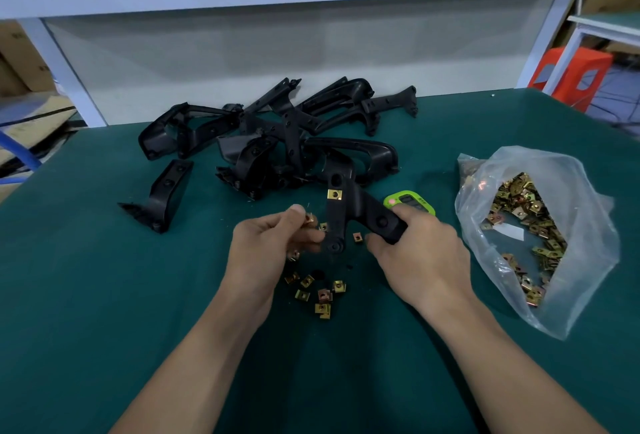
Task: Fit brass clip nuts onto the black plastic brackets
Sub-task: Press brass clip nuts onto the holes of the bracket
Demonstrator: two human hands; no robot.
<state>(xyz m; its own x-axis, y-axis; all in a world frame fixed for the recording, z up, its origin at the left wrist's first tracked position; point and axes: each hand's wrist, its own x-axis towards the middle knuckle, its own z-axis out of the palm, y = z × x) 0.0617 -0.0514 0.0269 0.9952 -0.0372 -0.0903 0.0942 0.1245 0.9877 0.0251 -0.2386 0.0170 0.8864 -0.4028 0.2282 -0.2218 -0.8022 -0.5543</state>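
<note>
My right hand point(420, 257) grips a black plastic bracket point(349, 215) by its lower right arm and holds it above the green table. One brass clip nut point(335, 194) sits on the bracket's upper end. Just left of the bracket, my left hand point(266, 246) pinches another brass clip nut point(310, 218) between thumb and fingers. Several loose clip nuts point(317, 293) lie on the mat below my hands. A pile of black brackets point(277, 135) lies further back, with one bracket point(162, 198) apart at the left.
An open clear plastic bag point(540, 236) full of clip nuts lies at the right. A small green device point(408, 201) sits behind my right hand. The green table point(104, 295) ends at a white frame and grey panel behind the pile. Orange stools stand beyond the far right.
</note>
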